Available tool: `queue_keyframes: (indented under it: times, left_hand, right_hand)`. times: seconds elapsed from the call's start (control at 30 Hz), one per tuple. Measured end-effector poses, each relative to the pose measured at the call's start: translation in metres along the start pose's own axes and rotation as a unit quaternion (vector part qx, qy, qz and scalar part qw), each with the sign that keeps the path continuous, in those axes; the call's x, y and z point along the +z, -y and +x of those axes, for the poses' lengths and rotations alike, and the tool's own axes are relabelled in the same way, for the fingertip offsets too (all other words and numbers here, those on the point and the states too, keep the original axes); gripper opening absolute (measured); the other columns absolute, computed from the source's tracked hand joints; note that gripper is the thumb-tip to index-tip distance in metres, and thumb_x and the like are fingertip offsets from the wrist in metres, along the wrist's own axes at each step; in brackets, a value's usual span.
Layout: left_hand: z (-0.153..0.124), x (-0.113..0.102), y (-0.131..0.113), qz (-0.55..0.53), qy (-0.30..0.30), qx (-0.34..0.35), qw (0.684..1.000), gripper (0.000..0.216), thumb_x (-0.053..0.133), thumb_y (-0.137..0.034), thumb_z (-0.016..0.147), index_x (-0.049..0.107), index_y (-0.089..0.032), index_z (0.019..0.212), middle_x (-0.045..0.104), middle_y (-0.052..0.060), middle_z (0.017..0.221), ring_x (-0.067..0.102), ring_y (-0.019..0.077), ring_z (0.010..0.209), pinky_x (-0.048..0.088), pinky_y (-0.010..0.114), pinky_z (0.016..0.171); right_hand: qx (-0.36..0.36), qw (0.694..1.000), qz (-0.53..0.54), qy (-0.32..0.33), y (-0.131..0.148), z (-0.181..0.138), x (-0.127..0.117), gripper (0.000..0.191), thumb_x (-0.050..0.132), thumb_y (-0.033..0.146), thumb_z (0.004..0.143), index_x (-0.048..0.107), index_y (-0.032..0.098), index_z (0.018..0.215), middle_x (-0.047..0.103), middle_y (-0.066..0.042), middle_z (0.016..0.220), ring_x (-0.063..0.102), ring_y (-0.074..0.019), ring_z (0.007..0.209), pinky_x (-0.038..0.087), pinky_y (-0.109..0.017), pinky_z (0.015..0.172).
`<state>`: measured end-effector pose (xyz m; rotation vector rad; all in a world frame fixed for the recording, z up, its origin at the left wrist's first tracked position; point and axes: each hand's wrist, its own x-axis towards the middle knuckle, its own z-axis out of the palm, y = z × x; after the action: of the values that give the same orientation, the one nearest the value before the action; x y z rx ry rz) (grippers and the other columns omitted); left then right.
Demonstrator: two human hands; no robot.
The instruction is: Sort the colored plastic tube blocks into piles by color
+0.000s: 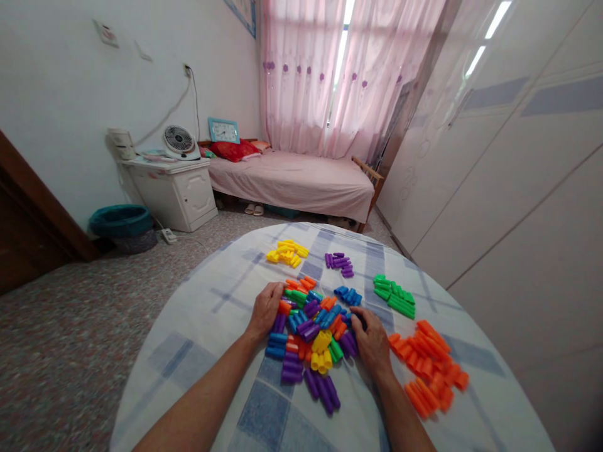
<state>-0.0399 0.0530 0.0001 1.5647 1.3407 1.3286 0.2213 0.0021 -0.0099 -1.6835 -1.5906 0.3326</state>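
Note:
A mixed pile of plastic tube-shaped building pieces (308, 328), in blue, purple, orange, green and yellow, lies on a round table between my hands. My left hand (266, 310) rests against the pile's left edge, fingers bent and close together beside orange and green pieces. Its fingertips are partly hidden, so what they hold cannot be made out. At the right edge, my right hand (372, 342) has its thumb and forefinger curled close together at a blue piece (347, 316). Three joined purple pieces (322, 390) lie at the pile's near side.
Around the pile are groups of yellow pieces (287, 252), purple pieces (339, 263), blue pieces (348, 295), green pieces (394, 295) and orange pieces (426, 361). A checked cloth (198, 358) covers the table. Beyond stand a bed (292, 176) and a white cabinet (188, 196); wardrobe doors (513, 188) flank the right.

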Motion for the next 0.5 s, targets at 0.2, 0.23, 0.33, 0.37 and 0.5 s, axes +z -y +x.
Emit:
queue_keyframes:
  times: [0.2, 0.23, 0.33, 0.37, 0.5]
  left_hand:
    - [-0.0003, 0.0004, -0.0015, 0.021, 0.003, 0.019, 1.0, 0.039, 0.035, -0.042, 0.09, 0.063, -0.016, 0.095, 0.066, 0.007, 0.095, 0.06, 0.0186, 0.091, 0.046, 0.032, 0.085]
    - [-0.0003, 0.0004, -0.0026, 0.027, 0.004, 0.022, 0.999, 0.039, 0.035, -0.042, 0.09, 0.064, -0.016, 0.093, 0.066, 0.006, 0.093, 0.06, 0.0185, 0.09, 0.045, 0.032, 0.085]
    - [-0.0005, 0.0006, -0.0052, 0.039, 0.003, 0.025, 0.999, 0.038, 0.034, -0.04, 0.09, 0.064, -0.017, 0.089, 0.066, 0.006, 0.091, 0.06, 0.0182, 0.088, 0.045, 0.031, 0.084]
    - [-0.0006, 0.0007, -0.0058, 0.04, 0.001, 0.025, 0.999, 0.038, 0.034, -0.04, 0.09, 0.064, -0.017, 0.089, 0.065, 0.006, 0.09, 0.06, 0.0181, 0.088, 0.046, 0.031, 0.084]
    - [-0.0008, 0.0008, -0.0077, 0.041, -0.002, 0.031, 0.999, 0.037, 0.034, -0.038, 0.09, 0.063, -0.017, 0.084, 0.066, 0.005, 0.089, 0.06, 0.0177, 0.087, 0.046, 0.03, 0.082]
  right_hand:
    - [-0.011, 1.0, 0.002, 0.0, 0.0028, -0.0036, -0.0025, 0.034, 0.044, 0.038, 0.082, 0.064, 0.018, 0.101, 0.065, -0.007, 0.104, 0.056, -0.0207, 0.1, 0.041, -0.035, 0.092]
    - [-0.01, 1.0, 0.003, 0.0, 0.0027, -0.0041, -0.0026, 0.034, 0.045, 0.038, 0.081, 0.064, 0.019, 0.101, 0.065, -0.007, 0.104, 0.056, -0.0207, 0.101, 0.041, -0.036, 0.092]
    - [-0.006, 1.0, 0.007, 0.0, 0.0006, -0.0045, -0.0026, 0.035, 0.045, 0.039, 0.081, 0.064, 0.019, 0.102, 0.065, -0.007, 0.105, 0.057, -0.0209, 0.102, 0.041, -0.036, 0.093]
    - [-0.006, 1.0, 0.007, 0.001, -0.0006, -0.0044, -0.0024, 0.035, 0.045, 0.039, 0.08, 0.065, 0.019, 0.102, 0.065, -0.007, 0.106, 0.057, -0.0211, 0.102, 0.041, -0.037, 0.093]
    - [-0.008, 1.0, 0.01, 0.007, -0.0043, -0.0039, -0.0025, 0.036, 0.046, 0.035, 0.077, 0.064, 0.02, 0.103, 0.065, -0.007, 0.108, 0.057, -0.0217, 0.104, 0.041, -0.038, 0.094]
